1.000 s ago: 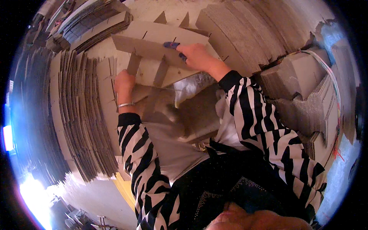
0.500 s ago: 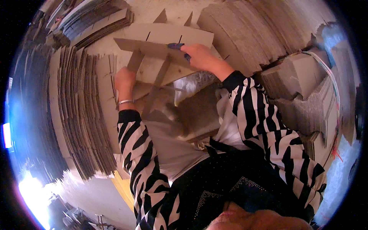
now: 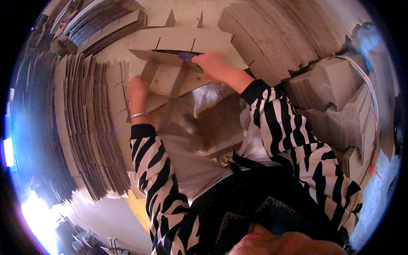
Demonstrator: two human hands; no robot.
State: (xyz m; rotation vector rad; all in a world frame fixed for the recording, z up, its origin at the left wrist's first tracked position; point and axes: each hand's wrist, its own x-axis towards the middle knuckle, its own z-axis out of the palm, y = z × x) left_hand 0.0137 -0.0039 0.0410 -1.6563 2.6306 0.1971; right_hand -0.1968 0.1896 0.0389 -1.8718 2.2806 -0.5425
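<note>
The work place is narrow, closed by cardboard on almost every side. On the left side, a long row of flat cardboard sheets (image 3: 85, 127) stands on edge, very close to the left arm. On the upper right, a thick pile of cardboard (image 3: 276, 38) lies just beside the work, and more grey stacks (image 3: 335, 97) stand on the right, near the right elbow. The only free room is the small area of pale floor (image 3: 187, 12) at the top and the space between the two arms, in front of the body. In the middle, a slotted cardboard strip (image 3: 182, 40) lies across, with short cuts along its upper edge, and shorter cardboard pieces (image 3: 170, 83) cross below it like a grid. The right hand (image 3: 214, 63) is closed around a small dark blue tool (image 3: 187, 55), the fingers pressed together on it, and its tip touches the lower edge of the slotted strip. The left hand (image 3: 137, 91) rests at the left end of the crossing pieces, fingers curled against the cardboard; I cannot tell if it pinches a piece or only pushes on it. A silver bracelet (image 3: 138, 114) is on the left wrist. A crumpled white plastic bag (image 3: 208, 95) lies below the right hand, near the lap.
</note>
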